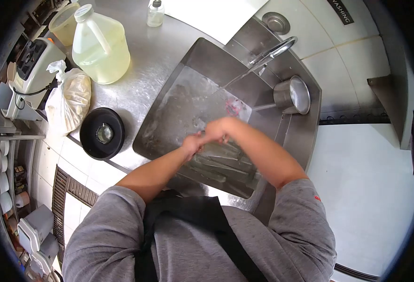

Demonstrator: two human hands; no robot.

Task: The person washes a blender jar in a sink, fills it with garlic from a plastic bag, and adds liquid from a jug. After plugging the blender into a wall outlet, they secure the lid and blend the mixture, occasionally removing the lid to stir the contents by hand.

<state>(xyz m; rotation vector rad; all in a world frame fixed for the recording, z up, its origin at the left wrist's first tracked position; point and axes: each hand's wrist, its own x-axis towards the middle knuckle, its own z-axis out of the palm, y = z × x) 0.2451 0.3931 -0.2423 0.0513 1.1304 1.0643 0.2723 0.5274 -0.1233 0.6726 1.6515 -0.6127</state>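
Both hands meet over a steel sink (pixel 157 110) that holds cloudy water. My left hand (pixel 193 143) is closed, its fingers curled, and what lies inside, if anything, is hidden. Pressed against it, my right hand (pixel 217 129) is closed too, and I cannot make out anything in its grip. Under the water near my hands lie long pale shapes (pixel 221 162), too blurred to name. A pink-and-white patch (pixel 234 107) shows beyond my right hand. Water runs in a thin stream from the faucet (pixel 275 50) into the sink.
A saucepan (pixel 291 96) sits at the sink's right rim. On the left counter stand a large jug of yellowish liquid (pixel 101 51), a tied plastic bag (pixel 69 101) and a black round bowl (pixel 102 148). A small bottle (pixel 155 15) is at the back.
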